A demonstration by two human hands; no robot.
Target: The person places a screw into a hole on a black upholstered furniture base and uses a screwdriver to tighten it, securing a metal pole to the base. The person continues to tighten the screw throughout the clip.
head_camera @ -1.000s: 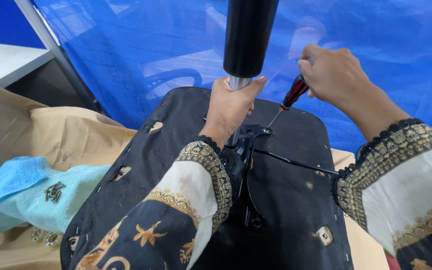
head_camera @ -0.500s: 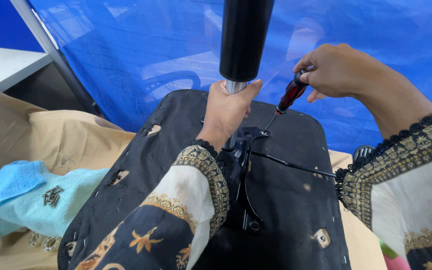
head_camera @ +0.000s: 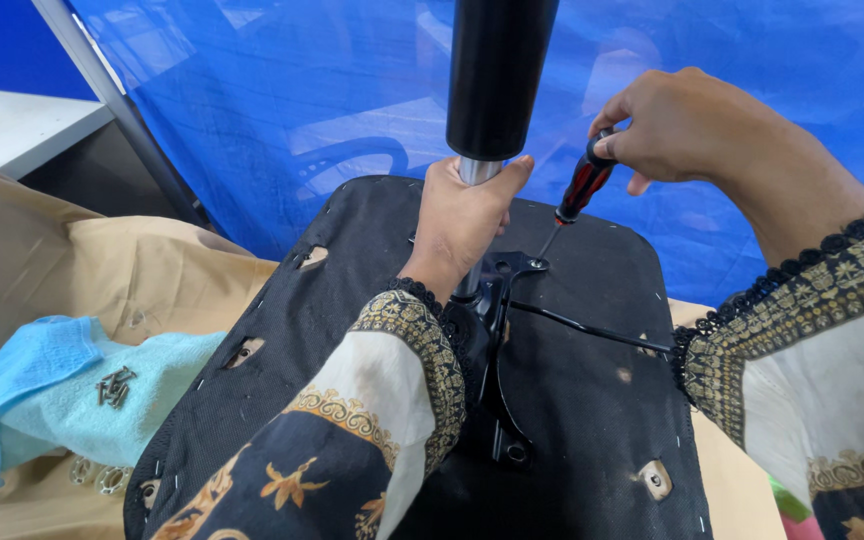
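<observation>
Left hand [head_camera: 462,215] wrapped round gas-lift column [head_camera: 492,90]; right hand [head_camera: 687,130] clamps screwdriver [head_camera: 580,190], tip on mounting bracket [head_camera: 502,300] just right. Seat underside [head_camera: 602,400] open further right. Screws [head_camera: 115,387] on blue cloth [head_camera: 52,400], far left.

Two hands [head_camera: 462,215], one screwdriver [head_camera: 580,190], one chair seat [head_camera: 592,400], one blue cloth [head_camera: 42,400]

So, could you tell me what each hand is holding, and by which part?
The left hand grips the silver post under the black cylinder; the right hand holds a screwdriver by its handle.
</observation>
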